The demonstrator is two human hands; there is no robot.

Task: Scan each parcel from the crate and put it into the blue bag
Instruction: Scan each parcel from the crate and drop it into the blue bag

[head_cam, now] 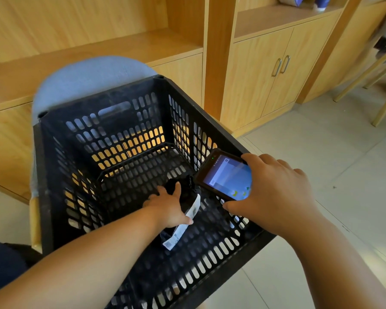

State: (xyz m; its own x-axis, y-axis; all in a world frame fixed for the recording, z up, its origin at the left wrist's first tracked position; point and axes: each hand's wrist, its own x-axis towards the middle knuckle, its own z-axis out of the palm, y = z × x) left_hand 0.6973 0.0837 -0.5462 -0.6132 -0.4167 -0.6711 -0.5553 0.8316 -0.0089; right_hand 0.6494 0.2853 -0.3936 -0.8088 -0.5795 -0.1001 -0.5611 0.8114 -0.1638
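Black crate (54,175), left hand (167,208) gripping black parcel (187,192) inside, right hand (274,192) holding scanner (223,175)

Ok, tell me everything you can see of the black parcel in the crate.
The small black plastic-wrapped parcel lies on the floor of the black slotted plastic crate, near its right wall. Its wrap looks soft and crumpled, bunched at the far end. A long white shipping label with printed codes runs along it toward the camera. The left hand reaches in and grips it, fingers over the top.
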